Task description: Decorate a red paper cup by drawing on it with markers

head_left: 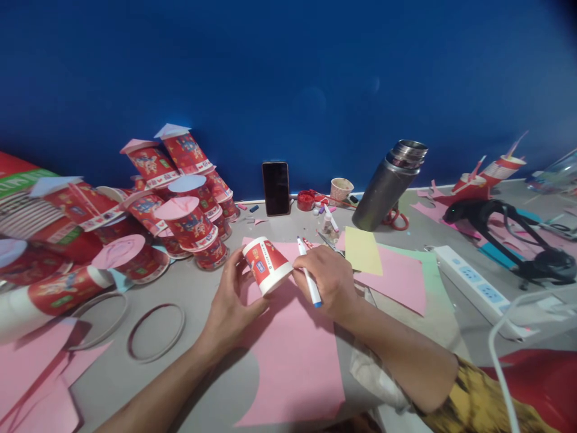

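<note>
My left hand (235, 304) is closed around a red and white paper cup (267, 268), which it holds tilted on its side above a sheet of pink paper (297, 361). Between the fingers of my right hand (331, 279) is a white marker (311, 284) with a blue end pointing down toward me. The fingertips of that hand come right up to the cup's rim; whether they touch it I cannot tell. The pink sheet has a curved piece cut from its left edge.
Stacked red paper cups (184, 222) with paper tops crowd the left, near two rings (155, 332). A phone (276, 189) leans on the blue wall. A dark flask (387, 186), yellow paper (363, 249), a power strip (473, 288) and a black stand (505, 234) occupy the right.
</note>
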Demonstrator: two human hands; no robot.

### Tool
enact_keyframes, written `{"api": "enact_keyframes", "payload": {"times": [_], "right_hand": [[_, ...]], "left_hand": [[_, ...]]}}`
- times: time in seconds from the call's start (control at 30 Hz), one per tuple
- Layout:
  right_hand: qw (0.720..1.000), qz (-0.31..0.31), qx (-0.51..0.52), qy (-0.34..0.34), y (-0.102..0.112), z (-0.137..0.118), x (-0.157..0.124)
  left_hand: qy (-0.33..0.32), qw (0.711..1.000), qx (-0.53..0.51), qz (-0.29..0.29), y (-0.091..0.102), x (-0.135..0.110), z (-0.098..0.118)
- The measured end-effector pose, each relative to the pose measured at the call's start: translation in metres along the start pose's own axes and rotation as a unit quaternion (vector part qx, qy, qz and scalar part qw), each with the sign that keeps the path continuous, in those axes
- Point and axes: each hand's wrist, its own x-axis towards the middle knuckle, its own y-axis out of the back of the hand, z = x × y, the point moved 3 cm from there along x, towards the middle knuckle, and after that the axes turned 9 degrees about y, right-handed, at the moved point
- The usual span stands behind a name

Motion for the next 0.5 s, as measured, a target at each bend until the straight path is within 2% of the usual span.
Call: {"api": "enact_keyframes", "payload": {"times": [0.1, 0.17, 0.3, 0.4, 0.5], "right_hand": [[0.999, 0.003, -0.028, 0.021, 0.004, -0.004, 0.003], [0.999, 0.001, -0.034, 0.032, 0.005, -0.007, 0.004], [0.999, -0.006, -0.019, 0.05, 0.007, -0.014, 0.004], [0.999, -0.003, 0.009, 0.039, 0.007, -0.014, 0.004], [0.999, -0.003, 0.036, 0.015, 0.005, -0.008, 0.002]], "left_hand": [[-0.005, 1.0, 0.0, -0.005, 0.001, -0.001, 0.0], [-0.017, 1.0, 0.009, 0.012, 0.003, -0.002, 0.001], [-0.032, 0.997, 0.072, 0.016, 0.006, -0.002, 0.008], [-0.035, 0.996, 0.08, 0.014, 0.006, -0.002, 0.011], [-0.016, 0.999, 0.036, 0.024, 0.005, 0.0, 0.01]]}}
